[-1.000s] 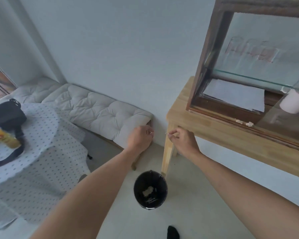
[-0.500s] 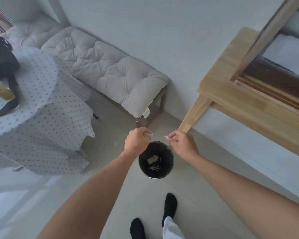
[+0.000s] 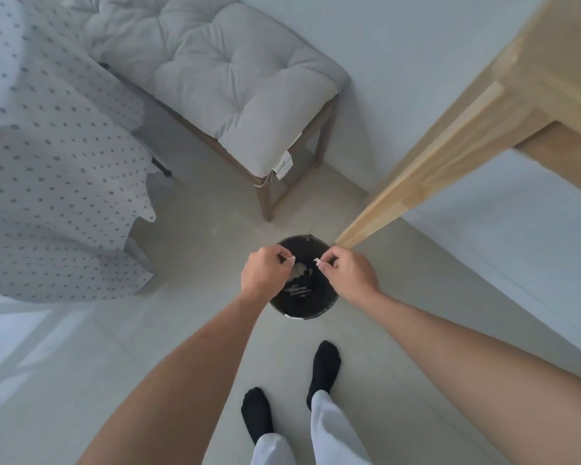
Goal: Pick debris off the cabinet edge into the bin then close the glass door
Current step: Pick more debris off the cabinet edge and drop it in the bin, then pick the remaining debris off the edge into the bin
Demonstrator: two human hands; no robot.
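Observation:
A round black bin (image 3: 304,305) stands on the floor by the wooden table leg, with pale scraps (image 3: 299,271) lying inside it. My left hand (image 3: 265,271) hovers over the bin's left side, pinching a small whitish bit of debris (image 3: 291,259) at its fingertips. My right hand (image 3: 348,273) hovers over the bin's right side, pinching another small white bit (image 3: 316,261). The cabinet and its glass door are out of view.
A light wooden table (image 3: 530,85) with a slanted leg (image 3: 416,182) fills the upper right. A cushioned bench (image 3: 222,78) stands against the wall. A dotted tablecloth (image 3: 47,156) hangs at left. My feet in black socks (image 3: 324,367) stand just behind the bin.
The view has tilted downward, taking the cabinet out of sight. Both hands have come down from the table edge to just above the bin, each still pinching debris.

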